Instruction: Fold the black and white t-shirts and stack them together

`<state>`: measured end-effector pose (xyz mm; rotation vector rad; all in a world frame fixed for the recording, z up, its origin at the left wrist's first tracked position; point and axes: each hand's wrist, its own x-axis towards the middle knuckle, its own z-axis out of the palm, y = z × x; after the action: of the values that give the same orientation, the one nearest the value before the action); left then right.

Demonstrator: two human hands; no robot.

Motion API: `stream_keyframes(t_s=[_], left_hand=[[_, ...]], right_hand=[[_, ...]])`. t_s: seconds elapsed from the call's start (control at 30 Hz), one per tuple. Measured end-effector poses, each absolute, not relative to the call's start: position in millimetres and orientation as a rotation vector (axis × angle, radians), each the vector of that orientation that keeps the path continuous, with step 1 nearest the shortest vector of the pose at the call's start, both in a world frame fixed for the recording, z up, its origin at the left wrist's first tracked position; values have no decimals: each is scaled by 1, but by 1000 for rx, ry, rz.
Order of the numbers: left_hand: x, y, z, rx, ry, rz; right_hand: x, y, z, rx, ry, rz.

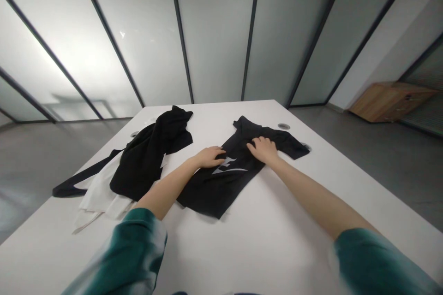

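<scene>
A black T-shirt point(214, 193) with a grey-white print on its front lies spread at a slant on the white table point(277, 249). One sleeve reaches out to the right, and the hem points toward me. My left hand point(209, 156) rests on the shirt's left edge beside the print, fingers stretched out. On the upper right part, below the sleeve, my right hand point(263, 149) lies with its fingers spread on the cloth. Neither hand is gripping the fabric. Whatever is under the palms is hidden.
Left of the shirt is a loose pile of clothes: a black garment point(145, 156) over a white one point(100, 193), with a dark strip of cloth point(83, 177) at the side. Round grommets point(284, 126) sit in the tabletop. A wooden cabinet point(387, 101) stands at the right by frosted glass panels point(214, 32).
</scene>
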<state>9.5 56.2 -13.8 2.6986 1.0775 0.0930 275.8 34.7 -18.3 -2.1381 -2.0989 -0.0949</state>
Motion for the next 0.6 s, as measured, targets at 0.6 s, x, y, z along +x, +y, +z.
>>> stream_keyframes(t_s=[0.6], left_hand=[[32, 50, -45, 2149, 2220, 178]], right_hand=[[271, 65, -23, -2081, -2028, -175]])
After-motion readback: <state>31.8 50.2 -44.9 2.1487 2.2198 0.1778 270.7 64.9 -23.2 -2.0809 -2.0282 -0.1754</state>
